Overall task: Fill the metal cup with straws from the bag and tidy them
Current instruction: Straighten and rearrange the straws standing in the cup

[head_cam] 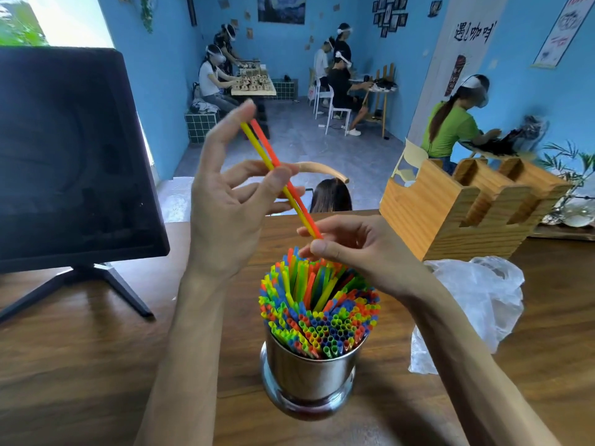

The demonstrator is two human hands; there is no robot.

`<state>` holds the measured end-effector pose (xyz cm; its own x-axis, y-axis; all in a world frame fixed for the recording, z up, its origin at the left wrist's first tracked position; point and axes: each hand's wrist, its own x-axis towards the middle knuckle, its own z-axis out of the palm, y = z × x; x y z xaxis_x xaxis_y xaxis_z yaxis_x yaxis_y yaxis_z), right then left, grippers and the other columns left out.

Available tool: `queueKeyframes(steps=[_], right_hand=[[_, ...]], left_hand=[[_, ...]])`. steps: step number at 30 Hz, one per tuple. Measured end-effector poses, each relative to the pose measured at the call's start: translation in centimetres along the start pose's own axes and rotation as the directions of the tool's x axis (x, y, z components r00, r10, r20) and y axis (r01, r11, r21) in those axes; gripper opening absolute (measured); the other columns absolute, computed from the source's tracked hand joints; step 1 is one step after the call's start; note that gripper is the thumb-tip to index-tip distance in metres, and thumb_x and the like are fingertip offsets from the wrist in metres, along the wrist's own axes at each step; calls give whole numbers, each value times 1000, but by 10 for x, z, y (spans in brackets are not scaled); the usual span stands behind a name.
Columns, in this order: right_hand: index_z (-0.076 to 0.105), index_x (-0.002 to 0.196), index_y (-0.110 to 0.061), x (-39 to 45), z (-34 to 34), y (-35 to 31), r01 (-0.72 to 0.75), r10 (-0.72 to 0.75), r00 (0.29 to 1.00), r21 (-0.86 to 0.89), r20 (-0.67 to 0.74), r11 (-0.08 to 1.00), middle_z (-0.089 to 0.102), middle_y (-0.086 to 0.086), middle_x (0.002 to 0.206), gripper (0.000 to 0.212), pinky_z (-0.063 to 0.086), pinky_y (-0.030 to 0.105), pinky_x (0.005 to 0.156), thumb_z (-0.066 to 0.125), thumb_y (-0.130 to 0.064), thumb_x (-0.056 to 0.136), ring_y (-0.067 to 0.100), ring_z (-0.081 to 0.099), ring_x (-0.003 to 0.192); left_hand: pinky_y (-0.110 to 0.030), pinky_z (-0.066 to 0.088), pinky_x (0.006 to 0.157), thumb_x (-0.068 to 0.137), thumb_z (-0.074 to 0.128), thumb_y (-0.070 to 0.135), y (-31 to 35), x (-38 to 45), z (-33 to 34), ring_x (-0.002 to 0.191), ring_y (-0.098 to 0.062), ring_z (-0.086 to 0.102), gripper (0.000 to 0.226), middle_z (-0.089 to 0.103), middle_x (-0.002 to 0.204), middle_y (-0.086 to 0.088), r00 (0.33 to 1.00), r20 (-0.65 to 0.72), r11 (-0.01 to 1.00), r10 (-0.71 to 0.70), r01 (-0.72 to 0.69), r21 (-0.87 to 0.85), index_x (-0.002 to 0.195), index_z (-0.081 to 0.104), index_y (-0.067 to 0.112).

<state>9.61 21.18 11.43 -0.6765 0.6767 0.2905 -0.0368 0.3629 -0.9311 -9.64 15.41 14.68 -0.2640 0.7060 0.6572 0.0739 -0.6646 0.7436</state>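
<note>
Both hands pinch two loose straws [283, 181]: right hand [357, 249] at the low end, directly above the metal cup [309, 375]; left hand [231, 201] higher.

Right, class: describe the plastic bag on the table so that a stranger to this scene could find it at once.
Start at the metal cup packed with coloured straws, at the near middle of the wooden table. Look past the right forearm to the clear, crumpled plastic bag, lying just in front of the slotted wooden holder. It is the only soft, see-through thing there.
</note>
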Motion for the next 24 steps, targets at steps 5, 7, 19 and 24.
queueKeyframes(steps=[5,7,19,24], right_hand=[[77,106,-14,-2,-2,-2,34,-31,991,26,-131,999,79,6,91,18,55,21,69,72,-25,91,22,76,79],[77,101,-19,-4,-6,-3,43,-29,975,59,-222,997,79,9,91,17,54,22,62,76,-29,87,23,76,73],[81,72,-22,6,-16,-36,337,-13,797,426,-604,840,75,-5,75,12,56,19,64,79,-33,68,6,72,70],[80,100,-23,11,-7,-48,420,-239,780,199,-578,885,77,-3,82,13,54,20,60,76,-21,87,11,72,69]], left_hand=[[-29,62,63,94,75,21,2,-4,-1,79,-24,78,49,79,96,-3,990,-139,1000,5,-5,2,133,52,38],[-27,61,62,93,76,22,2,-6,-2,77,-22,78,38,80,93,-2,965,-257,998,-58,53,-26,127,62,32],[-20,56,69,61,84,38,-1,-17,-22,61,-4,63,9,75,67,10,878,-6,843,-478,461,278,69,82,40],[-17,56,67,64,88,46,7,-21,-17,71,-1,70,15,77,75,9,739,378,783,-558,317,536,75,82,36]])
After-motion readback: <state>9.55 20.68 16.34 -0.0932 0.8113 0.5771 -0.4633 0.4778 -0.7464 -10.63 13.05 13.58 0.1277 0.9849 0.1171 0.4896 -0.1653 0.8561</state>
